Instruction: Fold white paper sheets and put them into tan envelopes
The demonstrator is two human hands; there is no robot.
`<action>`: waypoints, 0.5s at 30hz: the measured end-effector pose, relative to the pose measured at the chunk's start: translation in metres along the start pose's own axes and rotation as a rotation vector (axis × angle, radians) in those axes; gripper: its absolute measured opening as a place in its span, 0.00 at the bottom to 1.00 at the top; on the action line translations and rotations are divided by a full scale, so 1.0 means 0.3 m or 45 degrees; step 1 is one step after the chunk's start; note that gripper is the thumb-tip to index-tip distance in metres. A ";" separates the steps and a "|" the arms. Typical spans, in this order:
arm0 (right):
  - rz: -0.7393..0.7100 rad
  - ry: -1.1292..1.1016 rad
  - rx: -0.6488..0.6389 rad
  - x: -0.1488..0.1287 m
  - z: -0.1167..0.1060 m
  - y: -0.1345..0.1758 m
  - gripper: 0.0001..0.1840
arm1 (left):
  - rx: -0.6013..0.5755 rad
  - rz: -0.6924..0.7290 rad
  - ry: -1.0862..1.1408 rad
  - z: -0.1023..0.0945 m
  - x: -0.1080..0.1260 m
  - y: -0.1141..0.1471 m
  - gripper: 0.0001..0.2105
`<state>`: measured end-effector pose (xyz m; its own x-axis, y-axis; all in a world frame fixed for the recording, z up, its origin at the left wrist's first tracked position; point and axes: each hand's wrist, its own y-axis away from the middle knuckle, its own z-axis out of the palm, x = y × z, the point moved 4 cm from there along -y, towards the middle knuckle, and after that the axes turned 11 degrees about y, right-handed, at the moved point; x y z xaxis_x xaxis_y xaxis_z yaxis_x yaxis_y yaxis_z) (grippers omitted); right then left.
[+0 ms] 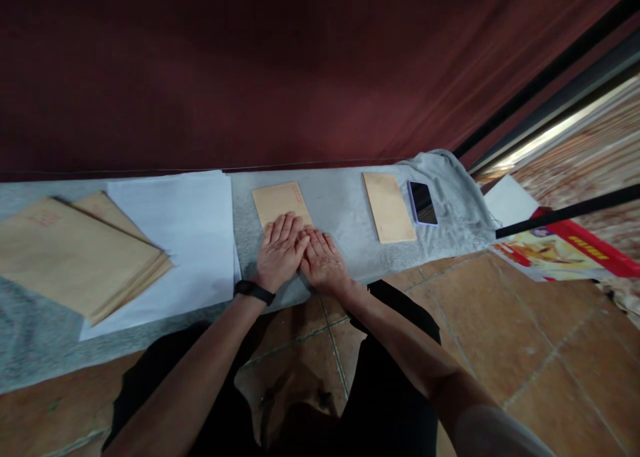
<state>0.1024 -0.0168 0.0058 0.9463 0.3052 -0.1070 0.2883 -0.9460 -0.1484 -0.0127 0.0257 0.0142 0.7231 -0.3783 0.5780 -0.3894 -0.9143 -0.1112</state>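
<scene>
A small brown paper envelope (280,202) with red print lies in front of me on the grey cloth (335,190). My left hand (281,251), with a dark band at its wrist, lies flat over the envelope's near part, fingers stretched out. Close against it, my right hand (323,258) rests at the envelope's near right corner with its fingers extended. The two hands touch near the left thumb. Nothing is seen held in either one. The envelope's near edge is hidden under the hands.
To the left, several larger brown envelopes (75,253) overlap white paper sheets (195,237). Another brown envelope (389,209) and a phone (423,203) lie to the right. A dark red surface (280,77) rises behind the cloth. A colourful box (560,250) stands beyond the right end.
</scene>
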 end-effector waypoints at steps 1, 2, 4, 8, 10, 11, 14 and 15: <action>0.003 0.007 0.003 -0.001 -0.001 -0.001 0.32 | 0.001 0.001 -0.012 -0.003 -0.011 -0.021 0.29; 0.006 0.014 0.004 -0.002 -0.002 -0.001 0.32 | -0.005 -0.003 -0.024 -0.004 -0.023 -0.047 0.29; 0.012 0.027 0.006 -0.004 -0.005 -0.003 0.32 | -0.028 -0.027 -0.050 -0.005 -0.050 -0.114 0.29; 0.003 0.034 0.005 -0.005 -0.017 -0.007 0.33 | -0.007 -0.068 -0.075 -0.015 -0.099 -0.253 0.30; 0.001 0.031 -0.001 -0.006 -0.023 -0.007 0.33 | 0.024 -0.075 -0.076 -0.025 -0.117 -0.301 0.30; 0.002 0.031 -0.005 -0.007 -0.024 -0.007 0.34 | 0.031 -0.076 -0.079 -0.030 -0.123 -0.317 0.30; 0.005 0.034 -0.017 -0.009 -0.022 -0.005 0.34 | 0.025 -0.076 -0.106 -0.042 -0.132 -0.336 0.31; 0.006 0.032 -0.021 -0.007 -0.020 -0.005 0.34 | 0.017 -0.077 -0.122 -0.044 -0.132 -0.334 0.31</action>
<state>0.1008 -0.0167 0.0121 0.9510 0.2978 -0.0832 0.2857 -0.9492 -0.1317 -0.0100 0.1341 0.0131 0.7963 -0.3338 0.5044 -0.3363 -0.9375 -0.0894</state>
